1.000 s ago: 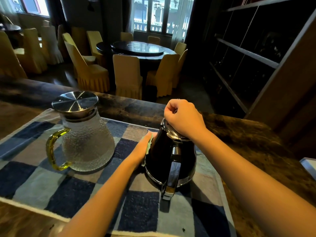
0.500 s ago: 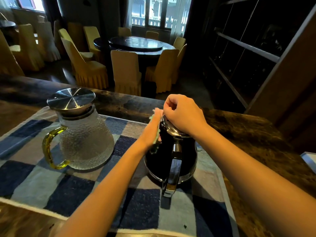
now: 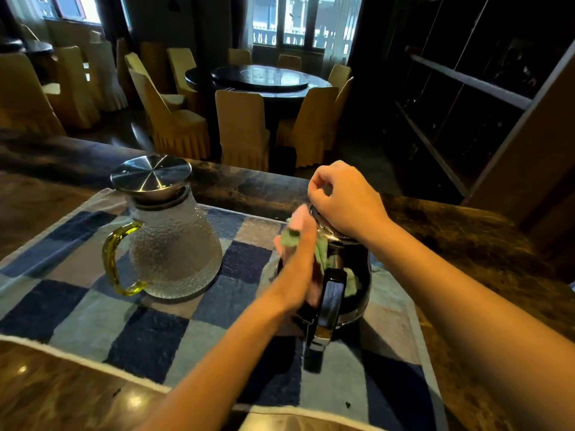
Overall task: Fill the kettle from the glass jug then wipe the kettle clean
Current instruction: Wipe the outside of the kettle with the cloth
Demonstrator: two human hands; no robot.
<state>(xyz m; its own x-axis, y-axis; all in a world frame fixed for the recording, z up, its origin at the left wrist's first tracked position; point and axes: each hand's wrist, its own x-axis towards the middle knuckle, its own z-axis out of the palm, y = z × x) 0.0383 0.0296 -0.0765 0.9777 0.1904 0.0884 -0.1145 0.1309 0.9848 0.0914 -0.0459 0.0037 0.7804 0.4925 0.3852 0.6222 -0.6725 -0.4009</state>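
The black kettle [image 3: 359,275] with chrome trim stands on the checked mat [image 3: 93,321], its handle [image 3: 329,303] facing me. My right hand [image 3: 345,200] sits on top of it, fingers curled round the lid knob. My left hand [image 3: 298,259] holds a green cloth [image 3: 289,241] against the kettle's left side, just beside the handle; the hand is blurred with motion. The textured glass jug [image 3: 174,244], with a steel lid and a yellow handle, stands upright to the left of the kettle, clear of both hands.
The mat lies on a dark marbled counter [image 3: 466,244] whose far edge runs just behind the kettle. Beyond it are a round dining table [image 3: 258,79] and several covered chairs. Dark shelving [image 3: 466,79] rises at the right.
My left hand has swept the cloth from low on the kettle's left side up to the rim, then round towards the handle. My right hand has stayed on the lid.
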